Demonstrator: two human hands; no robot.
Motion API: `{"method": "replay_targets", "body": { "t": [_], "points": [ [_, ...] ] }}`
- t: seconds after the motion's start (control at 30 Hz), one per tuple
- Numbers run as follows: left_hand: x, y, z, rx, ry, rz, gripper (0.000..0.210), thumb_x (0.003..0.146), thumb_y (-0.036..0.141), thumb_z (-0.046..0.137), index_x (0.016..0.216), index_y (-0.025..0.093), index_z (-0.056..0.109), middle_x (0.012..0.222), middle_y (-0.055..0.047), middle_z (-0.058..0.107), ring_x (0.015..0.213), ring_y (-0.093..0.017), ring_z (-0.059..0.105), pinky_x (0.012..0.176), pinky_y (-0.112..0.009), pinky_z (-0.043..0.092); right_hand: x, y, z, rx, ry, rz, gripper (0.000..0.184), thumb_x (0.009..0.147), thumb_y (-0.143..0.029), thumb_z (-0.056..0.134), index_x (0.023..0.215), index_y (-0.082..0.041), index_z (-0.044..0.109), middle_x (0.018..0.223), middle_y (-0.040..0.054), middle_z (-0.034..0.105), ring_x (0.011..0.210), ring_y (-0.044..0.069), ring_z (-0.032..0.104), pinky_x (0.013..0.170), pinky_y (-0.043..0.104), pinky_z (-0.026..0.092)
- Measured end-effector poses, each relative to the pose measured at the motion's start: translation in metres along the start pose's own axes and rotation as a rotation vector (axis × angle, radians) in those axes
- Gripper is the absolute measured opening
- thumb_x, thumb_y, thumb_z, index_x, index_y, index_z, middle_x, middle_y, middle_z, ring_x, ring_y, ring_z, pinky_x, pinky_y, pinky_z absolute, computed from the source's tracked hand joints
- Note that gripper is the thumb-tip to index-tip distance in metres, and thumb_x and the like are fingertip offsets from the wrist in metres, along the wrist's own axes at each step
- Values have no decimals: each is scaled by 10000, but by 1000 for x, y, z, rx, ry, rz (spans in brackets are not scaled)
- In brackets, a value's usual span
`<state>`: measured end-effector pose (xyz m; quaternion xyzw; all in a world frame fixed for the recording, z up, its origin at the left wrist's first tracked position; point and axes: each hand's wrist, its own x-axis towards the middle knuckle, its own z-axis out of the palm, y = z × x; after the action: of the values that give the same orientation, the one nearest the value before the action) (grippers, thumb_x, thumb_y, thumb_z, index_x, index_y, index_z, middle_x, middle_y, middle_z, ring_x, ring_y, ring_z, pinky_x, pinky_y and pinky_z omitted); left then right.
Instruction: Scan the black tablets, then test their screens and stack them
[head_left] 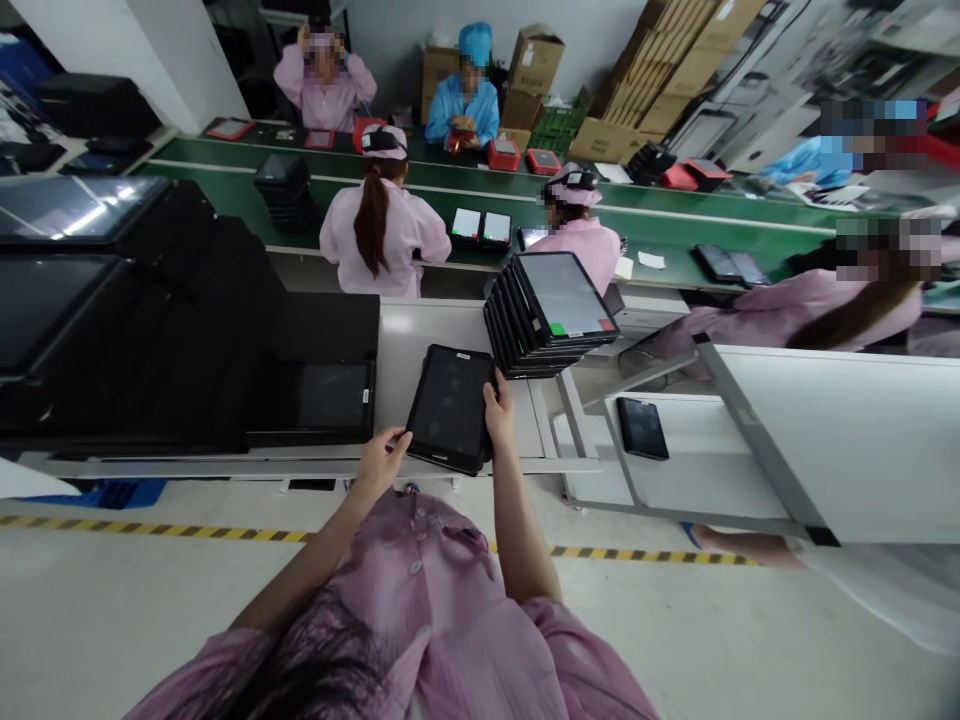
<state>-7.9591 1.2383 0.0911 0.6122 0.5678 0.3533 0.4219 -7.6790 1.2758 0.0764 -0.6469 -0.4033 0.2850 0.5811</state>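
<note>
Between my two hands is a black tablet (451, 408), screen up and slightly turned, over the white cart top (397, 330). My left hand (381, 462) pinches its lower left corner. Along its right edge, my right hand (499, 412) grips the side, with some fingers hidden underneath. Another dark edge shows beneath the tablet at the right; I cannot tell whether it is a second tablet. Just behind my right hand stands a tilted stack of tablets (566, 295), its top one with a pale screen and green and red stickers.
Black foam trays (315, 325) are piled at the left, with a tablet (330, 395) in the nearest one. A lower cart shelf (697, 450) at the right bears one tablet (642, 428). Beyond runs a green conveyor bench (420, 175) with several seated co-workers.
</note>
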Motion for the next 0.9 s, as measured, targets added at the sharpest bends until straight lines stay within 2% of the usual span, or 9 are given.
{"method": "replay_targets", "body": {
  "t": [0.13, 0.3, 0.43, 0.53, 0.63, 0.77, 0.83, 0.9],
  "points": [
    [1, -7, -1, -16, -23, 6, 467, 937, 605, 665, 1050, 191, 848, 1008, -131, 859, 954, -283, 790, 825, -358, 590, -7, -1, -2, -30, -1, -10, 777, 996, -672, 543, 1633, -227, 571, 1701, 102, 555, 1597, 290, 494, 1364, 518, 348],
    [18, -11, 0, -126, -76, -64, 594, 869, 616, 752, 1241, 158, 825, 1175, -157, 853, 1064, -311, 796, 979, -417, 605, -42, 2, -6, 8, -28, 70, 809, 987, -695, 564, 1650, -232, 552, 1717, 101, 533, 1604, 304, 491, 1358, 522, 372],
    [48, 7, 1, -247, -137, -154, 640, 796, 608, 823, 1206, 118, 823, 1210, -181, 844, 1145, -336, 780, 1026, -425, 596, -88, 8, -7, 18, 15, 56, 830, 977, -703, 613, 1649, -220, 550, 1722, 111, 525, 1616, 317, 475, 1363, 536, 364],
    [60, 28, -1, -251, -260, -108, 623, 795, 654, 809, 1112, 118, 835, 1125, -158, 854, 1082, -337, 775, 959, -400, 589, -115, 8, -8, 36, 57, 64, 842, 974, -704, 645, 1654, -219, 544, 1716, 110, 534, 1623, 316, 467, 1374, 542, 347],
    [57, 43, -5, -175, -351, -30, 590, 858, 684, 737, 1048, 134, 834, 987, -101, 841, 934, -294, 751, 834, -347, 554, -130, -3, -12, 139, 83, 116, 819, 963, -685, 690, 1634, -232, 570, 1681, 99, 579, 1586, 316, 518, 1351, 542, 398],
    [42, 45, -11, -40, -338, -2, 562, 864, 710, 707, 828, 153, 782, 738, -30, 740, 758, -231, 666, 694, -298, 481, -143, -34, -16, 199, 115, 94, 704, 992, -603, 712, 1589, -242, 616, 1662, 89, 602, 1557, 309, 553, 1348, 540, 408],
    [32, 38, -15, -83, -307, -49, 574, 852, 724, 711, 841, 156, 787, 744, -27, 750, 782, -235, 685, 707, -294, 506, -154, -52, -12, 190, 114, 75, 662, 1021, -565, 694, 1600, -257, 606, 1681, 78, 582, 1585, 304, 522, 1363, 547, 383],
    [19, 28, -24, -158, -225, -98, 565, 855, 711, 726, 946, 161, 822, 865, -45, 814, 907, -265, 738, 802, -308, 566, -167, -67, -3, 189, 88, 64, 651, 1049, -540, 668, 1637, -280, 563, 1720, 59, 536, 1627, 293, 469, 1383, 550, 351]
  ]
}}
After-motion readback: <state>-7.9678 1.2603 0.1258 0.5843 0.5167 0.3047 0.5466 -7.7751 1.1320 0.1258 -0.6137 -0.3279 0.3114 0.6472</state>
